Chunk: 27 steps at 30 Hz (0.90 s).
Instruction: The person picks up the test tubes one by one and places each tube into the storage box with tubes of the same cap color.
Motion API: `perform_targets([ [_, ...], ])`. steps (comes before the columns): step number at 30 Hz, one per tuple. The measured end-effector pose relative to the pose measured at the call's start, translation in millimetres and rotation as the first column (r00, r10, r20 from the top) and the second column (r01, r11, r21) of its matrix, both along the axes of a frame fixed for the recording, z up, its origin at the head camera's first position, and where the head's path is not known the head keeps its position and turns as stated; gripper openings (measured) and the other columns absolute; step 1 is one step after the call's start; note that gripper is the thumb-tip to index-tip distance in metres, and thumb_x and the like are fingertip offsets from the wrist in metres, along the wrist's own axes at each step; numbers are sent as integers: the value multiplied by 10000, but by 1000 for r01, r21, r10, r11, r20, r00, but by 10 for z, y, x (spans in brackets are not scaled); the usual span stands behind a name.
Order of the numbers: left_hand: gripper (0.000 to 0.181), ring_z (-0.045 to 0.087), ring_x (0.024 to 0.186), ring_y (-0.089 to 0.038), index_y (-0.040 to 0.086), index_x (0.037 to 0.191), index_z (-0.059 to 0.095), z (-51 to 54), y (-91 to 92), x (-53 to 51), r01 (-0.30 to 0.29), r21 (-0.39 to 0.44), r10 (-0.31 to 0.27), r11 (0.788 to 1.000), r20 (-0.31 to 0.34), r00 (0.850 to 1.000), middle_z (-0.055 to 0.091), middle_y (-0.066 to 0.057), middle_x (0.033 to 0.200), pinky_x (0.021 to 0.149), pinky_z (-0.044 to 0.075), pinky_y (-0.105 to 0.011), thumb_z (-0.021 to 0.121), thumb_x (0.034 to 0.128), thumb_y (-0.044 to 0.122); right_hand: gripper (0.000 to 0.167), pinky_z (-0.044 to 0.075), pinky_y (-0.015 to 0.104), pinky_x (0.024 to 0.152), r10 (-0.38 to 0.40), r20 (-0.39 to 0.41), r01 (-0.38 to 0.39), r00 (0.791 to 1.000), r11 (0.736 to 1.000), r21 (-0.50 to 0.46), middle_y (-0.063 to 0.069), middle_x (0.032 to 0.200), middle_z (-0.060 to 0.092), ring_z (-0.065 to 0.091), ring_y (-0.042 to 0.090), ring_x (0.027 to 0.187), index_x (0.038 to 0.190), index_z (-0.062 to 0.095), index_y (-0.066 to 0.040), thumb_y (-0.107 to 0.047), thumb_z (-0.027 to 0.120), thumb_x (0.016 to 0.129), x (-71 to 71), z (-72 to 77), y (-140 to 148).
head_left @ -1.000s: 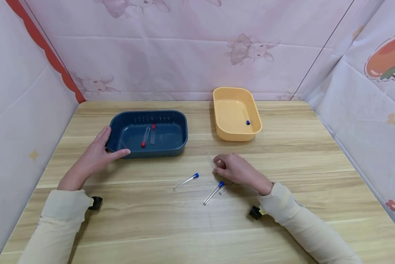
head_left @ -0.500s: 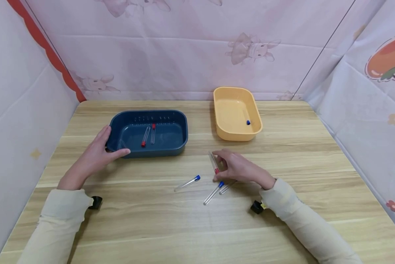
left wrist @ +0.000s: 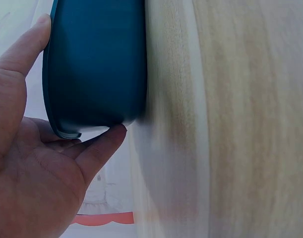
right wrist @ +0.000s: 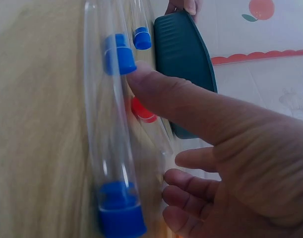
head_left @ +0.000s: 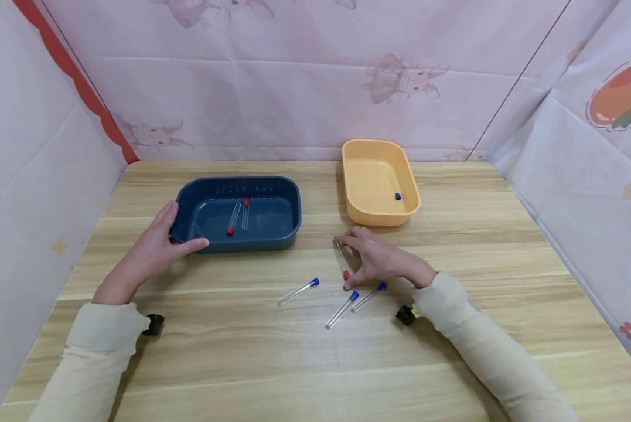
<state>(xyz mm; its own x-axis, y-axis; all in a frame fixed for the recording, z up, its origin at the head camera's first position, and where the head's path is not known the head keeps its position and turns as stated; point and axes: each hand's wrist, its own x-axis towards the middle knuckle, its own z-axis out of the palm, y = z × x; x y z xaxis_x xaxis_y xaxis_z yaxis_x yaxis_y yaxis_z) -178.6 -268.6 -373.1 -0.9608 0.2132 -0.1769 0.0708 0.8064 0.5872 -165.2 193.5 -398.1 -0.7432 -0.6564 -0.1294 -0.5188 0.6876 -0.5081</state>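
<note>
My left hand (head_left: 149, 249) holds the left end of the dark blue tray (head_left: 252, 245), thumb at the front rim and fingers against the end wall (left wrist: 99, 64). Two red-capped test tubes lie inside, one of them (head_left: 245, 217) with its cap toward the back. My right hand (head_left: 381, 258) is spread over a red-capped test tube (head_left: 340, 258) on the table, index fingertip by its clear end and thumb by its cap; firm contact cannot be made out. Close by lie three blue-capped test tubes (head_left: 341, 310), two of them just in front of this hand.
A yellow tray (head_left: 377, 218) stands at the back right with a blue-capped tube (head_left: 398, 196) in it. Wooden tabletop (head_left: 273, 363) surrounds everything. Printed cloth walls (head_left: 294, 105) rise behind the table and at both sides.
My right hand has shifted slightly away from me and its thumb and index finger have spread apart, uncovering the red cap and a blue cap. The left hand and tray stay put.
</note>
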Motion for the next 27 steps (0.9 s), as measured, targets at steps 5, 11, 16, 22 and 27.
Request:
perform_targets([
  [5, 1235, -4, 1536, -513, -20, 1609, -104, -4, 0, -1, -3, 3, 3, 1000, -6, 1000, -119, -274, 1683, 1150, 176, -730, 702, 918, 611, 991, 454, 365, 916, -4, 4, 4, 1000, 1000, 30, 109, 1327, 491, 441, 229, 1119, 1543, 466, -59, -426, 935, 750, -30, -10, -19],
  [11, 1223, 7, 1533, -521, -23, 1610, -98, -2, 2, 3, -1, 4, 1, 1000, -12, 1000, -111, -277, 1684, 1140, 187, -739, 707, 924, 591, 970, 451, 363, 923, -8, 14, 7, 1000, 999, 48, 97, 1322, 492, 443, 227, 1123, 1538, 481, -77, -432, 931, 755, -50, -26, -27],
  [16, 1220, 12, 1531, -526, -26, 1610, -95, 1, 5, 5, 0, 8, 0, 1000, -16, 1000, -106, -279, 1684, 1134, 194, -744, 708, 926, 587, 951, 447, 363, 918, -6, 10, 6, 1000, 999, 38, 95, 1298, 499, 446, 227, 1109, 1523, 502, -60, -404, 938, 751, -53, -20, -31],
  [22, 1223, 10, 1532, -524, -25, 1609, -99, 2, 1, 5, 2, 15, -2, 1000, -12, 1000, -112, -274, 1685, 1136, 193, -742, 703, 925, 595, 926, 447, 358, 918, -4, -7, 4, 1000, 1000, 14, 100, 1262, 519, 458, 221, 1088, 1480, 529, -9, -377, 948, 741, -51, -32, -25],
  [27, 1225, 8, 1532, -523, -24, 1609, -100, -1, -4, 5, 3, 14, -3, 1000, -12, 1000, -113, -275, 1685, 1138, 191, -741, 702, 925, 598, 900, 465, 381, 955, -23, -7, 23, 1000, 1000, 2, 106, 1265, 536, 483, 226, 1092, 1452, 540, 5, -375, 944, 744, -40, -40, -35],
])
